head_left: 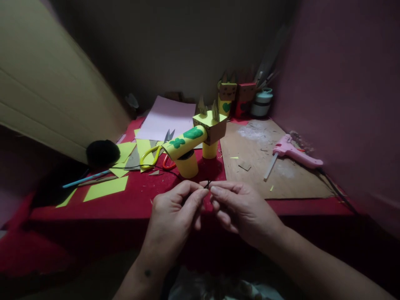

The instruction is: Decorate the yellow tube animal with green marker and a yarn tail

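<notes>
My left hand [176,214] and my right hand [243,208] meet at the table's front edge, thumbs and forefingers pinched. Between the fingertips, a thin black yarn [208,183] crosses over itself in a small loop. Its strand runs left over the table toward a fuzzy black yarn ball [103,153]. Just beyond my hands, a yellow paper tube [186,141] with green painted patches lies across a short yellow cup [188,166]. At its far end is a cardboard box head [215,131] with a yellow top and jagged pieces, above another yellow tube [209,151].
Yellow-and-red-handled scissors [151,157] lie left among yellow paper scraps [106,188], beside a blue stick [86,179]. A pink glue gun [295,152] rests on the board [250,141]. Behind stand two box-headed figures [227,93] and a white jar [261,102] with brushes.
</notes>
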Demonstrator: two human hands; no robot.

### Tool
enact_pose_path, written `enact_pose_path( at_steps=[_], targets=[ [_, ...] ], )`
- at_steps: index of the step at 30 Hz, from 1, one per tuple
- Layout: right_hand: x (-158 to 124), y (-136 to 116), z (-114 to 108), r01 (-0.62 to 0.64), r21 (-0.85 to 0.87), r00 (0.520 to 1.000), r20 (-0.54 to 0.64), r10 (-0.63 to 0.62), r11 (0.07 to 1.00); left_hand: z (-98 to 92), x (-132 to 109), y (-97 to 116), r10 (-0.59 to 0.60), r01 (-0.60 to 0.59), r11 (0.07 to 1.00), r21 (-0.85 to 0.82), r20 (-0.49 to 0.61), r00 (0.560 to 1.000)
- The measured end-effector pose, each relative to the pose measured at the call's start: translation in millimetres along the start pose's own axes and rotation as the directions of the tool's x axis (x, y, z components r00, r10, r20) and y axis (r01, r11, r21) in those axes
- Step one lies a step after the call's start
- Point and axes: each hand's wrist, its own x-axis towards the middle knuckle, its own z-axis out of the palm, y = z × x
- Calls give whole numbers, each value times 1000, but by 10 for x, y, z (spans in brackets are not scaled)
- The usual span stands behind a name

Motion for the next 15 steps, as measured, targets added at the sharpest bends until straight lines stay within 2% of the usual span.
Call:
enact_pose_path(
  at_steps=[7,15],
  targets=[
    [34,-1,0,30,29,996,-79,-28,999,26,-47,-54,20,-19,992,123,-9,1000],
    [68,-3,46,88,-78,989,-115,-97,993,2,-70,-51,197,-191,948,256,2,980]
  ],
)
